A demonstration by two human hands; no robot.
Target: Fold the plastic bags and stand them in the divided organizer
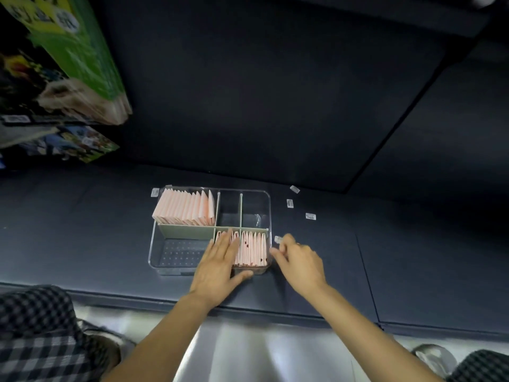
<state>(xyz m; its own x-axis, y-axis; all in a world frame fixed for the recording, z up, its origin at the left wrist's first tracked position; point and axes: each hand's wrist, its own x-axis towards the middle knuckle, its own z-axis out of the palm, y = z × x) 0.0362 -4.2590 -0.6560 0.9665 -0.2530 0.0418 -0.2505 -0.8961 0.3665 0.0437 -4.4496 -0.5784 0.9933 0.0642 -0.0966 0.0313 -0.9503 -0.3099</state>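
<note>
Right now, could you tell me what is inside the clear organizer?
The organizer holds folded pink bags standing in the far-left compartment and two near-right ones. The left hand covers part of those. The other compartments look empty.

Left hand flat on pink folded bags in clear organizer; right hand beside.

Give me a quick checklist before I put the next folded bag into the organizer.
1. Organizer flat on the mat: ok.
2. Far-left row of bags upright: ok.
3. Near-right bags upright: ok, left hand rests flat on them.
4. Free compartments: ok, near-left and two far-right ones hold no bags.
5. Next bag in hand: not ok, none visible.
6. What the right hand pinches: cannot tell.
</note>
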